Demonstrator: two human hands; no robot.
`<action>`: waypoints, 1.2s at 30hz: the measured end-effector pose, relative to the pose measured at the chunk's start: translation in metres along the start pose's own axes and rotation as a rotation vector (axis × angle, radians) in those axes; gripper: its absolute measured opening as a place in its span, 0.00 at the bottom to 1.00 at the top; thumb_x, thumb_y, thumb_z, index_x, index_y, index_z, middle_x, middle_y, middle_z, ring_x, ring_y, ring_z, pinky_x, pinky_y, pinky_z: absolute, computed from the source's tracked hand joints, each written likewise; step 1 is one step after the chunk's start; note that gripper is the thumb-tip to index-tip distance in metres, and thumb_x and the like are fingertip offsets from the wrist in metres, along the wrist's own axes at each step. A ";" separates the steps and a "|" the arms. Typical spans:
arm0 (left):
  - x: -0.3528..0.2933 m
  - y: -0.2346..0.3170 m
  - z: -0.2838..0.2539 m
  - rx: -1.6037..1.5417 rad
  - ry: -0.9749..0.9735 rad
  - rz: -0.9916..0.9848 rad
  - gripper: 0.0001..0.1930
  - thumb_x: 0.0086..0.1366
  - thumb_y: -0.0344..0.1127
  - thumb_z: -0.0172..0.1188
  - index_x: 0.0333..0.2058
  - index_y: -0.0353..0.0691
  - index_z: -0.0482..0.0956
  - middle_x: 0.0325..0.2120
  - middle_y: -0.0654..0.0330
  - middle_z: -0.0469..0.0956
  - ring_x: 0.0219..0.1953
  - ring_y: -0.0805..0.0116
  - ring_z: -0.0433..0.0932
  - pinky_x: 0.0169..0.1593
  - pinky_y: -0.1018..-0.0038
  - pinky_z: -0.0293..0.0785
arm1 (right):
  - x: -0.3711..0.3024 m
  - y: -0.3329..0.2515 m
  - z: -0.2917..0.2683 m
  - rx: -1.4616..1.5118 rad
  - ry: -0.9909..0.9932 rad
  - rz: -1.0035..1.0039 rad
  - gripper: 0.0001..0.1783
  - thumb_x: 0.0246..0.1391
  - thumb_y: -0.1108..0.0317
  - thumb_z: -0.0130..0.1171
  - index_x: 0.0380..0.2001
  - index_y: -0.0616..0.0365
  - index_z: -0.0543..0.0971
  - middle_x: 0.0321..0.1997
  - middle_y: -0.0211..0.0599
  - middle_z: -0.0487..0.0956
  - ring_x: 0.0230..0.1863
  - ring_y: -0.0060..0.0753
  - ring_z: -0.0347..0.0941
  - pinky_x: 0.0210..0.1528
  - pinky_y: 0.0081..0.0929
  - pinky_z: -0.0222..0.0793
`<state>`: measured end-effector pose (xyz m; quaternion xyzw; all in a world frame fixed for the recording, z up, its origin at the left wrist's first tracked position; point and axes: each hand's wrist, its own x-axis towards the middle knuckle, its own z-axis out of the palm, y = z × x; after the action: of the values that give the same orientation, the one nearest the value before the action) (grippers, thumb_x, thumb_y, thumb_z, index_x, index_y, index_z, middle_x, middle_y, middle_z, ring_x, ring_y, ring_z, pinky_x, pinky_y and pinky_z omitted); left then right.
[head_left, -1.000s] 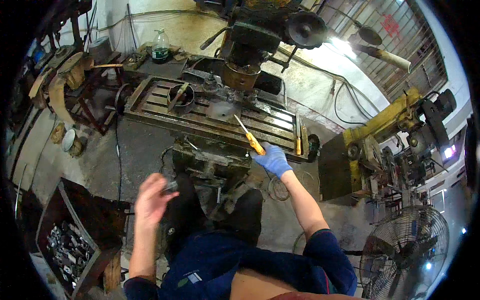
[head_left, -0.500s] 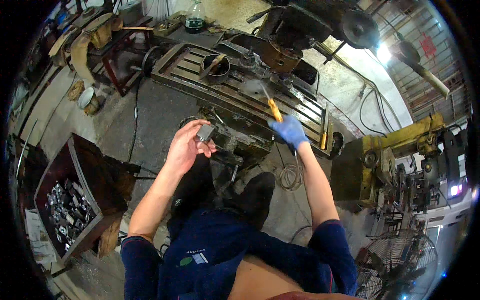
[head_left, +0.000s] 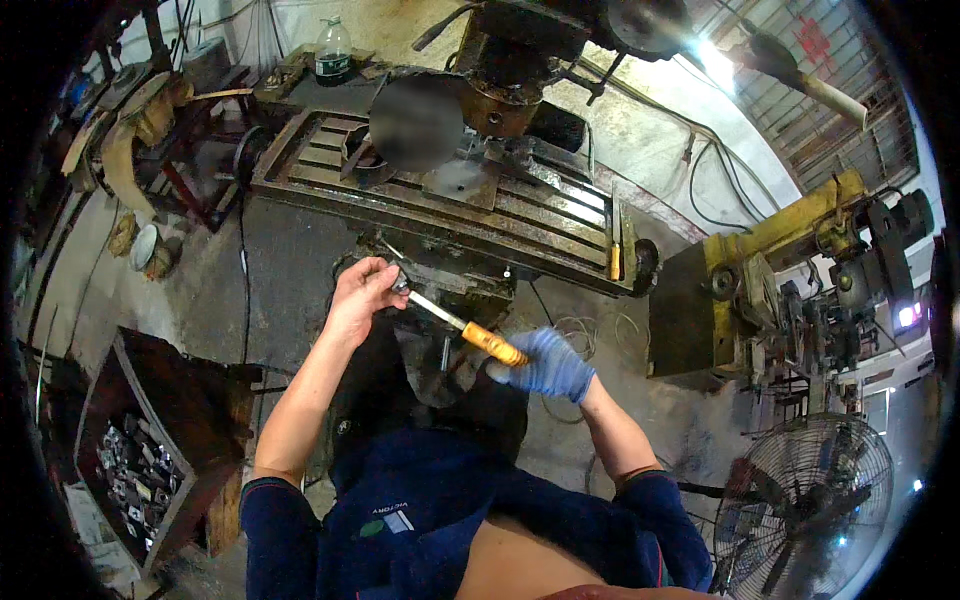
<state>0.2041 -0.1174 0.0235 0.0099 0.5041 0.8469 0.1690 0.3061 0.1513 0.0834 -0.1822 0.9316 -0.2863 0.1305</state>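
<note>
My left hand [head_left: 360,303], bare, pinches a small grey metal block [head_left: 401,283] between thumb and fingers, and the fingers cover much of it. Wrapped round the yellow handle of a file [head_left: 493,343], my right hand [head_left: 550,363] wears a blue knitted glove. The file's flat silvery blade slants up and left, its tip at the block in my left hand. Whether tip and block touch is too small to tell. Both hands are in front of the slotted machine table [head_left: 330,180], over its near side and my legs.
At the left stands a dark bin [head_left: 185,440] full of small metal pieces. A white bucket [head_left: 146,247] is on the floor. A second yellow handle [head_left: 615,262] lies on the machine table's right end. A caged fan [head_left: 805,510] stands lower right, a yellow machine [head_left: 780,225] behind it.
My right hand has brought the file down and left from above the machine table to the block. My left hand has turned and closed more tightly round the block. The view has shifted.
</note>
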 end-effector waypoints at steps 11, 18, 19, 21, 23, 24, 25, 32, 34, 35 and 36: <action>0.056 0.013 0.022 0.417 0.086 0.113 0.17 0.53 0.39 0.65 0.18 0.40 0.66 0.15 0.65 0.70 0.15 0.81 0.69 0.14 0.84 0.62 | 0.003 0.015 -0.045 -0.002 -0.081 -0.106 0.20 0.43 0.48 0.60 0.28 0.55 0.77 0.23 0.49 0.74 0.27 0.52 0.71 0.29 0.36 0.66; 0.130 0.022 0.053 0.929 0.012 0.304 0.14 0.49 0.36 0.67 0.19 0.35 0.70 0.11 0.61 0.71 0.09 0.77 0.68 0.14 0.77 0.63 | 0.012 0.029 -0.074 -0.159 -0.086 0.173 0.23 0.42 0.47 0.59 0.31 0.57 0.77 0.25 0.50 0.75 0.27 0.50 0.72 0.32 0.36 0.67; 0.139 0.020 0.058 1.016 -0.005 0.344 0.14 0.48 0.36 0.67 0.20 0.35 0.71 0.11 0.60 0.71 0.09 0.75 0.69 0.15 0.76 0.64 | 0.010 0.035 -0.074 -0.082 -0.033 0.187 0.21 0.42 0.51 0.60 0.34 0.57 0.77 0.25 0.51 0.74 0.26 0.48 0.71 0.32 0.34 0.67; 0.162 0.016 0.061 1.068 -0.024 0.307 0.13 0.48 0.36 0.66 0.22 0.34 0.72 0.13 0.56 0.72 0.13 0.68 0.73 0.20 0.72 0.67 | 0.011 0.042 -0.077 -0.044 0.011 0.197 0.20 0.42 0.60 0.62 0.38 0.59 0.76 0.27 0.46 0.77 0.26 0.37 0.72 0.33 0.32 0.66; 0.190 0.012 0.062 1.253 -0.041 0.440 0.09 0.47 0.33 0.63 0.25 0.35 0.74 0.19 0.51 0.76 0.24 0.56 0.77 0.29 0.65 0.71 | 0.016 0.065 -0.068 0.242 0.278 0.074 0.20 0.42 0.55 0.62 0.34 0.59 0.77 0.22 0.45 0.74 0.23 0.27 0.70 0.29 0.29 0.66; 0.202 0.012 0.064 1.326 -0.058 0.502 0.08 0.47 0.32 0.62 0.25 0.35 0.75 0.20 0.50 0.76 0.27 0.54 0.77 0.31 0.63 0.71 | 0.021 0.070 -0.069 0.341 0.376 0.049 0.19 0.42 0.56 0.63 0.34 0.59 0.78 0.20 0.42 0.73 0.22 0.20 0.67 0.27 0.25 0.65; 0.210 0.013 0.066 1.400 -0.069 0.565 0.08 0.47 0.31 0.61 0.26 0.36 0.75 0.21 0.50 0.76 0.29 0.52 0.76 0.33 0.62 0.72 | 0.026 0.072 -0.070 0.435 0.471 0.009 0.19 0.43 0.56 0.63 0.33 0.60 0.78 0.17 0.38 0.72 0.22 0.12 0.63 0.25 0.22 0.65; 0.236 0.001 0.068 1.628 0.016 0.628 0.09 0.50 0.34 0.55 0.32 0.45 0.75 0.29 0.53 0.77 0.33 0.52 0.76 0.37 0.60 0.72 | 0.084 0.132 -0.008 0.551 0.561 0.066 0.17 0.41 0.61 0.67 0.33 0.60 0.80 0.30 0.31 0.81 0.29 0.18 0.74 0.32 0.19 0.68; 0.238 0.001 0.082 1.639 -0.008 0.628 0.09 0.51 0.35 0.55 0.33 0.46 0.75 0.29 0.54 0.77 0.33 0.52 0.76 0.37 0.60 0.72 | 0.100 0.190 0.037 0.433 0.570 0.289 0.19 0.37 0.59 0.68 0.32 0.59 0.80 0.28 0.37 0.81 0.29 0.25 0.76 0.32 0.22 0.69; 0.239 0.002 0.088 1.645 -0.023 0.626 0.09 0.51 0.35 0.55 0.33 0.46 0.75 0.29 0.54 0.77 0.33 0.52 0.76 0.37 0.60 0.72 | 0.104 0.212 0.050 0.502 0.518 0.354 0.17 0.40 0.58 0.66 0.31 0.60 0.80 0.29 0.38 0.81 0.30 0.27 0.76 0.33 0.23 0.69; 0.241 0.001 0.098 1.646 -0.050 0.629 0.09 0.51 0.35 0.56 0.33 0.46 0.75 0.29 0.54 0.77 0.33 0.52 0.76 0.37 0.60 0.72 | 0.104 0.234 0.061 0.565 0.475 0.426 0.17 0.43 0.58 0.63 0.31 0.61 0.80 0.29 0.40 0.80 0.30 0.29 0.76 0.34 0.24 0.70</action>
<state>-0.0046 0.0367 0.0353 0.2853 0.9244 0.2219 -0.1219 0.1722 0.2586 -0.1157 0.1281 0.8375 -0.5311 0.0132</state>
